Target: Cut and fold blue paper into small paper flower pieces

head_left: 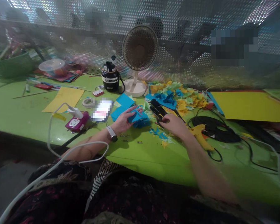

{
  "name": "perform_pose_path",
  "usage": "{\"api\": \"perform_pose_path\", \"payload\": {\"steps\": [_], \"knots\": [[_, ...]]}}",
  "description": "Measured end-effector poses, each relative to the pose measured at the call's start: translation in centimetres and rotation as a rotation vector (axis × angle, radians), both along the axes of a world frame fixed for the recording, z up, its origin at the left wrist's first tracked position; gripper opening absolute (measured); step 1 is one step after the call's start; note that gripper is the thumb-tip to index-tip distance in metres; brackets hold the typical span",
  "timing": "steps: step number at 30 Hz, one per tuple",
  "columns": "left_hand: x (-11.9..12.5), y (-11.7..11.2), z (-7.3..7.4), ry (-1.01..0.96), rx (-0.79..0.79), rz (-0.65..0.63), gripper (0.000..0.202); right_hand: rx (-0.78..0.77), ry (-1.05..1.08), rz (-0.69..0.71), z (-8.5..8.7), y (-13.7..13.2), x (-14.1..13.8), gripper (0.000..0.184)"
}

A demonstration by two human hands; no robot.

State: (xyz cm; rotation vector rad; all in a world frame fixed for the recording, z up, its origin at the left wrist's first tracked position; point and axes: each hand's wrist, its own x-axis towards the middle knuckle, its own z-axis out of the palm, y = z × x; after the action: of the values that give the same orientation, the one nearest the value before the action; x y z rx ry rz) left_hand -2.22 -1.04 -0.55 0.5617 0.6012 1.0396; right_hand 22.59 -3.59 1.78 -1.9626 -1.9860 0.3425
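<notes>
Centre frame, your left hand (pixel 126 120) lies flat on blue paper (pixel 140 117), right hand (pixel 175 124) grips the stapler (pixel 159 109); a folded pile (pixel 179 97) looks finished above.

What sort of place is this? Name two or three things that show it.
Probably a paper-craft workbench: the left hand rests on folded blue paper, the right hand holds a black stapler, beside a heap of cut coloured paper and a yellow glue gun.

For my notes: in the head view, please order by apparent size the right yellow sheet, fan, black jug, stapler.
1. yellow sheet
2. fan
3. black jug
4. stapler, partly hidden by the right hand
</notes>
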Motion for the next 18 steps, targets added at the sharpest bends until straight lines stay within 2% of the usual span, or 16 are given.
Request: {"api": "perform_pose_path", "payload": {"steps": [2,4,7,9,11,13,16,18], "knots": [[0.1,-0.1,0.1,0.010,-0.008,-0.004,0.048,-0.045,-0.204,-0.016,-0.3,0.1,0.2,0.026],[0.2,-0.4,0.3,0.020,-0.011,-0.012,0.049,-0.115,-0.281,-0.038,-0.4,0.2,0.3,0.026],[0.3,-0.8,0.6,0.034,-0.012,-0.025,0.048,-0.189,-0.278,-0.015,-0.2,0.2,0.8,0.026],[0.5,-1.1,0.7,0.034,-0.014,-0.034,0.047,-0.173,-0.222,0.005,0.2,0.1,1.0,0.024],[0.7,-1.3,0.6,0.024,-0.014,-0.044,0.046,-0.094,-0.084,0.008,0.6,-0.4,0.6,0.024],[0.9,-1.6,0.5,0.018,-0.012,-0.048,0.045,-0.022,0.151,0.036,0.7,-1.0,-0.5,0.027],[1.3,-1.9,0.3,0.029,-0.009,-0.066,0.047,-0.130,0.521,0.188,0.3,-1.9,-3.0,0.041],[1.5,-2.1,0.2,0.032,-0.006,-0.087,0.048,-0.167,0.665,0.214,-0.2,-2.3,-4.4,0.048]]}}
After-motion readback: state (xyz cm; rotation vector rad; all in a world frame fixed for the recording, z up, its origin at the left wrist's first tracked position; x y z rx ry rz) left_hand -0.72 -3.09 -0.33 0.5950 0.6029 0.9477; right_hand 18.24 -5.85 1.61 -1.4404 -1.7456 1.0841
